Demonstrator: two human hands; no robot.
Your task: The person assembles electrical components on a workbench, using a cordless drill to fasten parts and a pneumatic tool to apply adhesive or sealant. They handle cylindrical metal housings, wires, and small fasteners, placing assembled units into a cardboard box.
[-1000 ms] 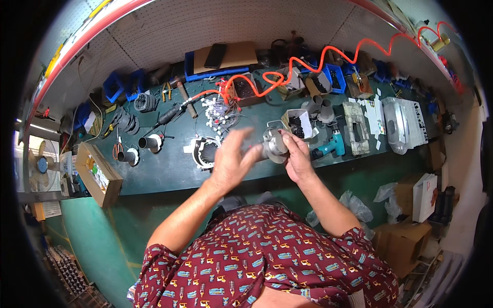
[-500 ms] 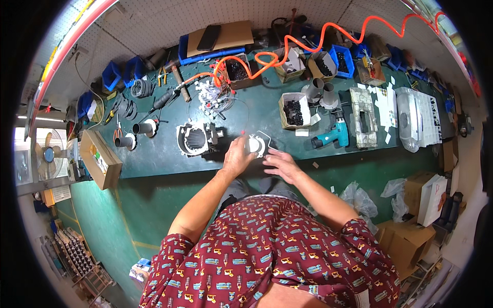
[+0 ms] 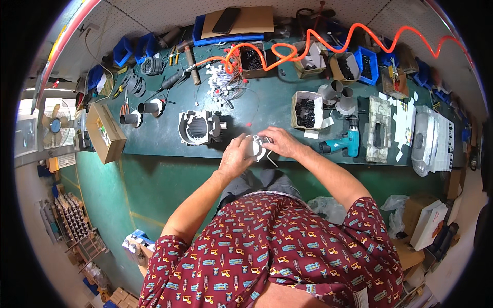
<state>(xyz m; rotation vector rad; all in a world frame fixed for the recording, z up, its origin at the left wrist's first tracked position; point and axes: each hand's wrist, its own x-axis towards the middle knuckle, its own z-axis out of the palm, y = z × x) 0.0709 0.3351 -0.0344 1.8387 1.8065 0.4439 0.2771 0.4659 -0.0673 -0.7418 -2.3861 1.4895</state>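
Now that 2 hands [image 3: 236, 156] pinch the round part [image 3: 254, 148], the right formerly spread, bent rod [image 3: 272, 161] turned bodyward

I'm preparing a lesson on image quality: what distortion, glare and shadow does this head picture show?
Head view: lines bend toward a rounded black rim; head view: bright sheen on the green floor at left, bright face on the held part; head view: dark shadow right of the finned housing.
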